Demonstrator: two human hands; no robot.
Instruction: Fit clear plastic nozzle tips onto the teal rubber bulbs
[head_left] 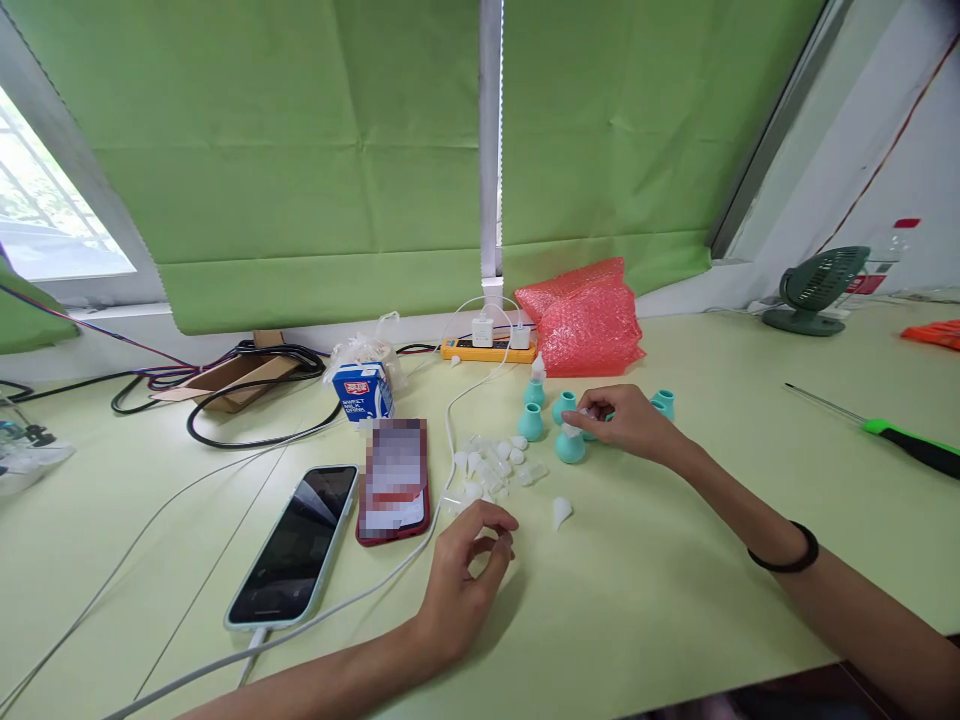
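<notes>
My left hand (469,565) rests on the pale green table (675,600), its fingers curled in a pinch on a small clear plastic tip at the near edge of a heap of several clear tips (491,465). My right hand (626,420) reaches among several teal rubber bulbs (531,422). Its fingers are closed on a teal bulb (589,425), just above another bulb fitted with a clear tip (570,445). One loose tip (561,512) lies alone between the hands. One bulb at the back also carries a tip (535,385).
A phone (296,545) on a white cable and a red phone (394,480) lie left of the heap. Further back are a milk carton (362,390), a yellow power strip (487,348), red bubble wrap (585,315), a cardboard box with black cables (232,385), a fan (814,290) and a green-handled screwdriver (900,445).
</notes>
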